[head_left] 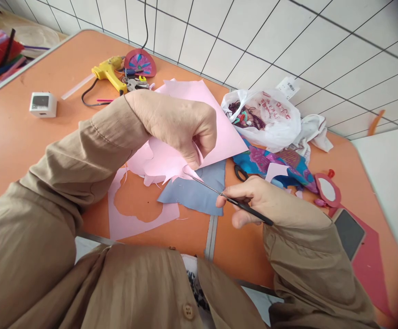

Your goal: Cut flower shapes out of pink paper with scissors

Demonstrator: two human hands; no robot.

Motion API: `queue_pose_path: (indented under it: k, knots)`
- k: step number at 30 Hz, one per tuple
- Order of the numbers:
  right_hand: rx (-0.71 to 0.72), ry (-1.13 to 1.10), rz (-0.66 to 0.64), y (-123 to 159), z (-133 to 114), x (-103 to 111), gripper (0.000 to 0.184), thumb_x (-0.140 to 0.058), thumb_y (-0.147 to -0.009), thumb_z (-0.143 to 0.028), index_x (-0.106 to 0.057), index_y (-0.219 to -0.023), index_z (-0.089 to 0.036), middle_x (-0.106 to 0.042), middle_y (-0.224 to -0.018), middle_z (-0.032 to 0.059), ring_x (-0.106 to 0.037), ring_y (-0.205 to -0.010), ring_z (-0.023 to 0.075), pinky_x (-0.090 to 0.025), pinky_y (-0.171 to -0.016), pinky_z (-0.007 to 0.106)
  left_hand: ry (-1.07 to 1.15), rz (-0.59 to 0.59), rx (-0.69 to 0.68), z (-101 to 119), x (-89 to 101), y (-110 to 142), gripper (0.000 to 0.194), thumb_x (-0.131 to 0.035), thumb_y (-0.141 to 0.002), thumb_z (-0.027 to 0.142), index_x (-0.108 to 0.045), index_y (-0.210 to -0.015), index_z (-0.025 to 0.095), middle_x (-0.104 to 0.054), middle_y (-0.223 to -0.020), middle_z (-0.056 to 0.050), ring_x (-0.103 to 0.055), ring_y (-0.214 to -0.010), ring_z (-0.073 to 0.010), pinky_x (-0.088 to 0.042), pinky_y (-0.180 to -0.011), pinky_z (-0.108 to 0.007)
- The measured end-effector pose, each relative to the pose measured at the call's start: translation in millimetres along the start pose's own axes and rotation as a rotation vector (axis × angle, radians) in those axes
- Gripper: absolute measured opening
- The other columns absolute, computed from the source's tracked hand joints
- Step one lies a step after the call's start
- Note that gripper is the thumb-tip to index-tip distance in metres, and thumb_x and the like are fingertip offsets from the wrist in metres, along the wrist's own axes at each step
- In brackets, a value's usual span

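Note:
My left hand (pixel 181 121) is closed, pinching a small pink sheet piece (pixel 164 160) with a jagged, cut edge. My right hand (pixel 254 201) grips a pair of scissors (pixel 250 211) with black handles. The thin blades point left and meet a pointed tip of the pink piece just below my left fingers. Underneath lie a larger pink sheet (pixel 223 132) and a blue-grey scrap (pixel 202 194). A pink offcut (pixel 137 225) with a rounded gap lies nearer to me.
A yellow glue gun (pixel 110 75) and keys (pixel 135 84) lie at the back. A white cube charger (pixel 43 104) stands at left. On the right are a plastic bag (pixel 271 121), patterned fabric (pixel 264 157), a small pink-framed mirror (pixel 326 189) and a dark phone-like slab (pixel 349 233).

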State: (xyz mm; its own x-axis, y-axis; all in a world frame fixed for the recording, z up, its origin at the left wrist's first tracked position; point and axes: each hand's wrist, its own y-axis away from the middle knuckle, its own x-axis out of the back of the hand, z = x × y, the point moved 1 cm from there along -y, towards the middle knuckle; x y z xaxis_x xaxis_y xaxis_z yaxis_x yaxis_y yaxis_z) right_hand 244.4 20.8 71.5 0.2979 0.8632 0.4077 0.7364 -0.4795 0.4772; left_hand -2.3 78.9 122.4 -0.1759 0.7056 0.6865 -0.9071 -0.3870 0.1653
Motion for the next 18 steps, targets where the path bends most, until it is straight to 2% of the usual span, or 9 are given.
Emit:
queue_pose_path:
  k: [7, 14, 18]
  knots:
    - [-0.049, -0.06, -0.009, -1.7, -0.7, -0.6, 0.07, -0.076, -0.065, -0.078, -0.069, -0.086, -0.012, -0.033, -0.05, -0.0091, -0.023, -0.046, 0.0061, -0.021, -0.045, 0.024, -0.049, -0.012, 0.032, 0.7, 1.2, 0.4, 0.025, -0.065, -0.087, 0.026, -0.074, -0.076, 0.005, -0.059, -0.061, 0.007, -0.051, -0.065, -0.0041, -0.034, -0.067, -0.02]
    - [-0.126, -0.138, -0.009, -0.3, -3.4, -1.0, 0.067, -0.081, -0.06, -0.074, -0.068, -0.086, -0.013, -0.037, -0.05, -0.0083, -0.026, -0.047, 0.0064, -0.022, -0.045, 0.024, -0.025, 0.006, 0.004, 0.4, 2.9, 1.4, 0.021, -0.068, -0.083, 0.02, -0.071, -0.071, 0.004, -0.055, -0.058, 0.008, -0.049, -0.061, -0.001, -0.03, -0.062, -0.018]
    - [-0.186, -0.194, -0.009, 0.3, -4.7, -1.6, 0.065, -0.085, -0.057, -0.069, -0.068, -0.087, -0.014, -0.042, -0.051, -0.0073, -0.034, -0.048, 0.0077, -0.025, -0.046, 0.023, 0.217, 0.132, 0.204, 0.7, 4.1, 3.0, 0.02, -0.074, -0.077, 0.019, -0.066, -0.064, 0.006, -0.053, -0.056, 0.008, -0.054, -0.065, -0.0042, -0.033, -0.068, -0.018]
